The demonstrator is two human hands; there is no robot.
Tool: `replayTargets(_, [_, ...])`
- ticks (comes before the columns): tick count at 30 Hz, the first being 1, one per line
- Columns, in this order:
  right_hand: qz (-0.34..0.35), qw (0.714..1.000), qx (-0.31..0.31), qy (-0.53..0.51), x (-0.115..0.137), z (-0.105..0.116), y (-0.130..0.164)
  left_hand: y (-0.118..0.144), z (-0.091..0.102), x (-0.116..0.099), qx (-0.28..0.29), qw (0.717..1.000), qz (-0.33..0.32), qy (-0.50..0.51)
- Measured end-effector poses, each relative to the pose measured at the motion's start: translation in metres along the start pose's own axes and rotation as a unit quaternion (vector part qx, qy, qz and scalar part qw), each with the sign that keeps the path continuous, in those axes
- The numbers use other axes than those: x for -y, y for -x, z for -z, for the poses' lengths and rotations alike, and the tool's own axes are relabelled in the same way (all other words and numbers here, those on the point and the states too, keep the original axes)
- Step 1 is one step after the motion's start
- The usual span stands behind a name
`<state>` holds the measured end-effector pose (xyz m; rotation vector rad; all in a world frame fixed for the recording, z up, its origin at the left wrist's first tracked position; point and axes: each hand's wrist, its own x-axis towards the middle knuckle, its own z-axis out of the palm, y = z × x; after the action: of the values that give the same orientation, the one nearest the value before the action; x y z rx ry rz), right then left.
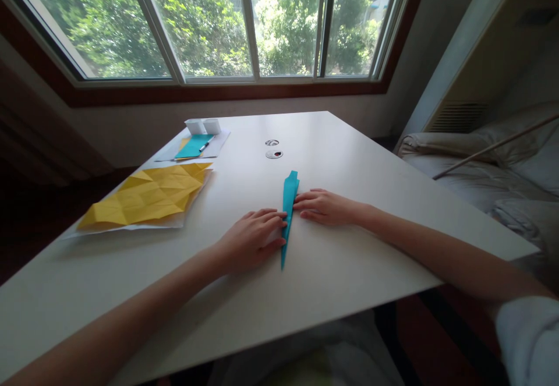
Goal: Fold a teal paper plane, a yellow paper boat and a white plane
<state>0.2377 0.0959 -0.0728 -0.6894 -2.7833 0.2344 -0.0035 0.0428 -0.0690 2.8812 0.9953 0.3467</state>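
A long, narrow piece of folded blue paper (289, 197) lies on the white table in front of me. It tapers to a sharp point at the near end and has a small, squared tip at the far end. My left hand (255, 234) holds it from the left, fingertips on its surface and thumb at its lower edge. On the other side, my right hand (325, 206) rests low on the table with fingers stretched out. Its fingertips touch or nearly touch the paper's right edge; the exact contact is too small to tell.
Creased yellow paper (152, 194) lies on a white sheet at the left. Behind it are blue sheets (194, 146), a pen (206, 144) and small white boxes (203, 126). Two round stickers or discs (274, 154) mark the table's middle. A sofa (480, 165) stands right.
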Motion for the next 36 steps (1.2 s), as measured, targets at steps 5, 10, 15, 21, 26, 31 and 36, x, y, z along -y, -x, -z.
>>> replayTargets(5, [0.004,1.0,-0.003,0.0,-0.001,0.0,0.0,0.001,0.001,-0.005,0.031,0.999,0.021,-0.003])
replayTargets(10, [0.013,1.0,-0.008,0.0,-0.003,-0.001,0.001,0.002,0.004,-0.004,0.055,0.998,0.02,0.003])
replayTargets(15, [0.02,1.0,0.002,-0.02,-0.007,0.0,0.003,0.003,0.003,-0.001,0.065,0.998,0.016,0.008])
replayTargets(21, [-0.029,0.999,-0.04,-0.009,-0.01,-0.002,0.006,0.003,0.004,-0.001,0.061,0.998,0.008,0.005])
replayTargets(26, [-0.066,0.991,-0.116,0.018,-0.007,-0.004,0.004,0.003,0.005,-0.002,0.059,0.998,-0.003,0.01])
replayTargets(31, [-0.001,0.995,-0.044,0.085,-0.004,-0.005,0.003,0.004,0.003,0.0,0.059,0.998,-0.001,0.004])
replayTargets(36, [-0.012,0.998,0.0,0.065,-0.004,-0.008,0.002,0.003,0.005,0.0,0.053,0.999,-0.004,-0.008])
